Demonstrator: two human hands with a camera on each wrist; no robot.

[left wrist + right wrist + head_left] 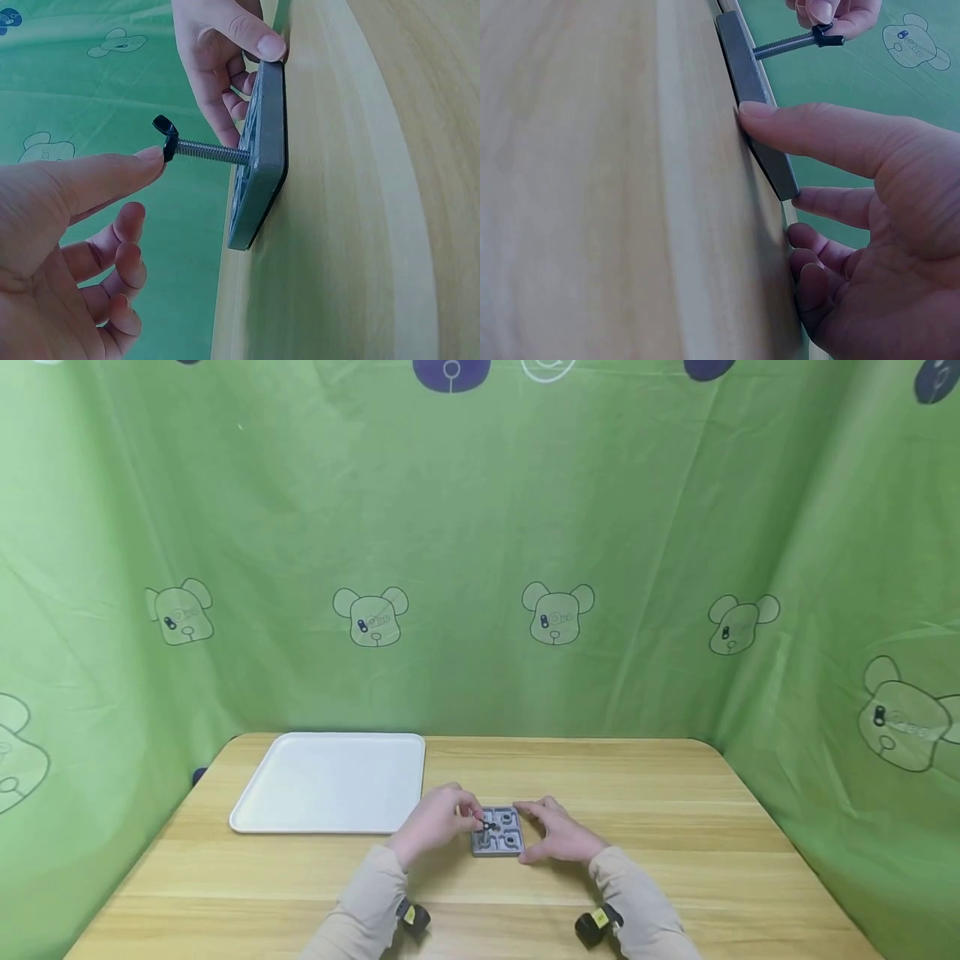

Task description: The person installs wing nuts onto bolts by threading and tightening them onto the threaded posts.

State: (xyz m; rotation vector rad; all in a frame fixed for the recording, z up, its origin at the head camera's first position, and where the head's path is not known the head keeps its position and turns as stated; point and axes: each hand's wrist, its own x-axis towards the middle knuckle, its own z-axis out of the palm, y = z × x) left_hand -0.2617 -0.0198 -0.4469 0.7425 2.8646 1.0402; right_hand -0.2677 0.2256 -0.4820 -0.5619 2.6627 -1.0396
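Lower centre of head view: left hand, the nearer, pinches a wing screw, long axis roughly upright from the left half of a grey block, right side gripped by right hand.

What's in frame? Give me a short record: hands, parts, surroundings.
left hand: pinches the black wing head of the screw
screw: threaded metal, lower end at the plate's patterned face; depth inside cannot be told
plate: gray, square, lying on the table
right hand: thumb and index finger on the plate's edges
tray: white, flat on the table, left of the plate
table: wood-grain top
backdrop: green curtain with bear-like heads
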